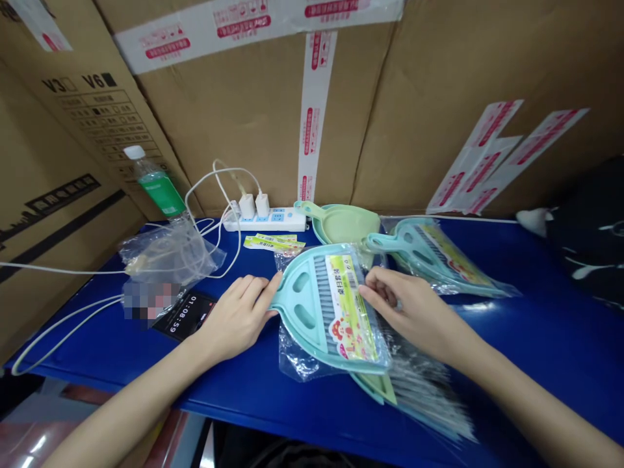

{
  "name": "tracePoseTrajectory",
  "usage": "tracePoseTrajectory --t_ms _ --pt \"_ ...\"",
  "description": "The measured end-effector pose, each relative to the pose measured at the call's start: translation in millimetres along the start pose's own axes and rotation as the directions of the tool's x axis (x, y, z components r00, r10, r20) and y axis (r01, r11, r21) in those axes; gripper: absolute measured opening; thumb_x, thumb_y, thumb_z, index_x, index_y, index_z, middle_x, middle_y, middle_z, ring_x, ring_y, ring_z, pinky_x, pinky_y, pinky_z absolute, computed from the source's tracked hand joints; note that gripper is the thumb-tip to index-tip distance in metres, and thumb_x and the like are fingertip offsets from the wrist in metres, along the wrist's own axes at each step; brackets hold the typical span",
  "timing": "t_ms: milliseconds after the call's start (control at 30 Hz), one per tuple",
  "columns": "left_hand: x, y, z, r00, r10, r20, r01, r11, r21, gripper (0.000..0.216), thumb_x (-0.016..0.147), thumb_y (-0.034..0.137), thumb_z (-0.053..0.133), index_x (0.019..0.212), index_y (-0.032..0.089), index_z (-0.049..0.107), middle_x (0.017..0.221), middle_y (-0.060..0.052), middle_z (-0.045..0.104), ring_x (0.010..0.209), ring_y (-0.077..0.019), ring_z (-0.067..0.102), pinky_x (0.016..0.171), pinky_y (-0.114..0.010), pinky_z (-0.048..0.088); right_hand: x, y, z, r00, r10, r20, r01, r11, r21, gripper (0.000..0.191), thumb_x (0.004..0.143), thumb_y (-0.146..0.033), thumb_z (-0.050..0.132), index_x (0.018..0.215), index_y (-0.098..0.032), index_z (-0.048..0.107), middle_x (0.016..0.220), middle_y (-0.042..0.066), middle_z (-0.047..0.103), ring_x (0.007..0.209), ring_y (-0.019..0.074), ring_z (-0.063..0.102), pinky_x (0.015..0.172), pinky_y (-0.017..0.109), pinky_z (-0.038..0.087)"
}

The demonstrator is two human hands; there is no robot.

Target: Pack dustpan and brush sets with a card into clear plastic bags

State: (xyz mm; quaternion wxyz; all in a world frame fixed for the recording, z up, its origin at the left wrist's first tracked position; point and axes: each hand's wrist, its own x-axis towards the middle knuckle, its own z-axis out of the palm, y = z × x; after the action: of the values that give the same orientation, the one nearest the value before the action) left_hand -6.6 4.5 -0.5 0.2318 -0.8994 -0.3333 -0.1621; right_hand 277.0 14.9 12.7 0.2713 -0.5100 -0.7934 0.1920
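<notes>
A light blue dustpan-and-brush set (322,305) in a clear plastic bag lies on the blue table (536,325), a yellow-green label on its front. My left hand (238,315) rests at its left edge, fingers curled against the dustpan's handle end. At the set's right edge, my right hand (414,309) has its fingers pinched on the plastic bag. More bagged sets (419,383) lie stacked beneath it.
Another bagged set (439,257) and a bare green dustpan (341,224) lie behind. A power strip (273,220) with chargers and white cables, a green-labelled bottle (156,182), a crumpled clear bag (170,253), a phone showing a timer (188,313), and cardboard boxes (253,110) surround the table.
</notes>
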Motion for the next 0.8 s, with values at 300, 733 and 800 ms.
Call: tracePoseTrajectory --t_ms 300,733,800 --pt "1.1 0.5 0.5 1.000 0.004 0.006 -0.004 1.000 0.011 0.040 0.103 0.023 0.025 0.132 0.002 0.042 0.089 -0.012 0.061 0.078 -0.0231 0.054 0.068 -0.034 0.048 0.9 4.8 0.9 0.997 0.038 0.072 -0.040 0.999 0.032 0.031 0.089 -0.042 0.037 0.064 -0.025 0.040 0.053 -0.002 0.046 0.048 0.0143 0.041 0.048 0.027 0.032" --pt "-0.9 0.0 2.3 0.999 0.009 0.039 -0.009 1.000 -0.011 0.040 0.103 0.024 0.024 0.131 0.002 0.043 0.089 -0.011 0.060 0.078 -0.0228 0.054 0.070 -0.034 0.049 7.9 10.1 -16.3 0.991 -0.003 0.136 -0.039 0.951 0.306 0.034 0.088 -0.048 0.045 0.066 -0.023 0.052 0.060 -0.001 0.050 0.056 0.0142 0.046 0.052 0.027 0.036" --pt "-1.2 -0.7 2.4 1.000 0.003 0.029 -0.002 0.999 -0.035 0.040 0.103 0.024 0.024 0.132 0.002 0.043 0.090 -0.012 0.060 0.079 -0.0229 0.053 0.071 -0.034 0.049 9.8 13.0 -20.0 0.986 -0.012 0.164 -0.054 0.917 0.394 0.034 0.087 -0.051 0.047 0.078 -0.022 0.062 0.066 0.000 0.055 0.059 0.0147 0.048 0.053 0.027 0.039"
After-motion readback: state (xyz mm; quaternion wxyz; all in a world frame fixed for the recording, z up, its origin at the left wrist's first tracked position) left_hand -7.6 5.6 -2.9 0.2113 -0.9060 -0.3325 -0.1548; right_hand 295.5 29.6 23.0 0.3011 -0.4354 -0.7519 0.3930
